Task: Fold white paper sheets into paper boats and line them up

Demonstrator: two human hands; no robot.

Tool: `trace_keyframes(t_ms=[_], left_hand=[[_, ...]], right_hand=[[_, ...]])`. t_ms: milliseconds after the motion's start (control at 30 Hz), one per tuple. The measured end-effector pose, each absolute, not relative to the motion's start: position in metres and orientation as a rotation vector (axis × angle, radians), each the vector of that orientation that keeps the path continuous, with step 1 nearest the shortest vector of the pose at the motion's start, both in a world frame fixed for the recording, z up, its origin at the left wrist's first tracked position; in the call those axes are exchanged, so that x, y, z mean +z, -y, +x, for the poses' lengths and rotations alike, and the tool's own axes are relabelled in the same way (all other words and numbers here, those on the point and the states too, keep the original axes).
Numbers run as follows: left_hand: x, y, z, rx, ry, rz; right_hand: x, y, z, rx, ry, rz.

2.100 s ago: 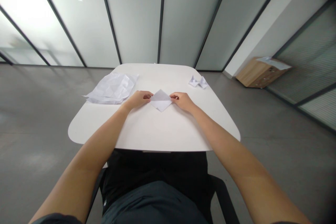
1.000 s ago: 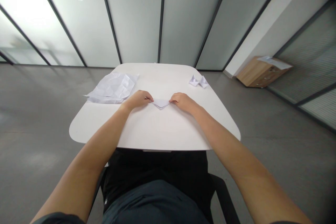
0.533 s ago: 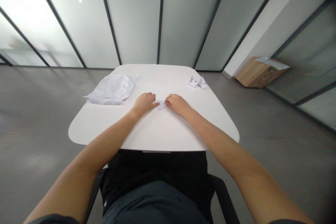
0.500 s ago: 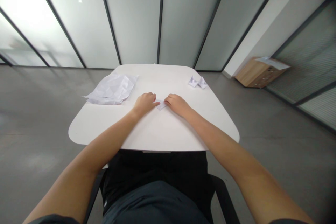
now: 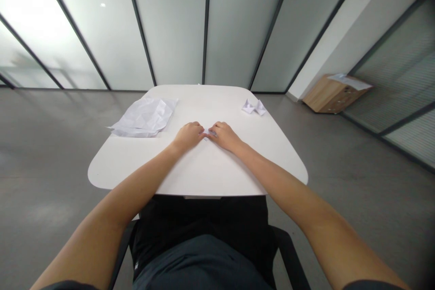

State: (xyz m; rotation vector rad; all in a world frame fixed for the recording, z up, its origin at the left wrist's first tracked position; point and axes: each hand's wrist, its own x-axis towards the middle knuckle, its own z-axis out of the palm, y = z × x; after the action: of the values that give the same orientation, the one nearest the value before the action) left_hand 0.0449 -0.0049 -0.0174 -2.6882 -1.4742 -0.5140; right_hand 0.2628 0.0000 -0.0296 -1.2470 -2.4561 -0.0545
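Both L hand & R hand on sm folded paper atop table; grip unclear, can't tell

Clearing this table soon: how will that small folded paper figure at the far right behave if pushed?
The paper figure is probably very light, so it may skid or tip over. Its thin, creased folds look easily crushed, though they may keep some stiffness.

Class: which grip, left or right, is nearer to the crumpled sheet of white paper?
Left. The left grip lies just right of the crumpled sheet of white paper, close but not touching; the right grip lies farther off, beyond the left grip.
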Motion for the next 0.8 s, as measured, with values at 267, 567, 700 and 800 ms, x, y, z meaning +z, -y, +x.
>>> trace_keyframes(t_ms=[267, 567, 700, 800], left_hand=[[-0.021, 0.002, 0.037, -0.517, 1.426, -2.756], [-0.016, 0.015, 0.046, -0.487, 1.598, -2.686], [-0.011, 0.025, 0.054, -0.399, 1.744, -2.562], [-0.009, 0.028, 0.057, -0.384, 1.754, -2.54]], right_hand=[[-0.025, 0.014, 0.262, -0.043, 2.48, -1.299], [-0.015, 0.017, 0.261, -0.078, 2.611, -1.334], [-0.013, 0.018, 0.26, -0.116, 2.586, -1.388], [-0.012, 0.017, 0.261, -0.12, 2.552, -1.467]])
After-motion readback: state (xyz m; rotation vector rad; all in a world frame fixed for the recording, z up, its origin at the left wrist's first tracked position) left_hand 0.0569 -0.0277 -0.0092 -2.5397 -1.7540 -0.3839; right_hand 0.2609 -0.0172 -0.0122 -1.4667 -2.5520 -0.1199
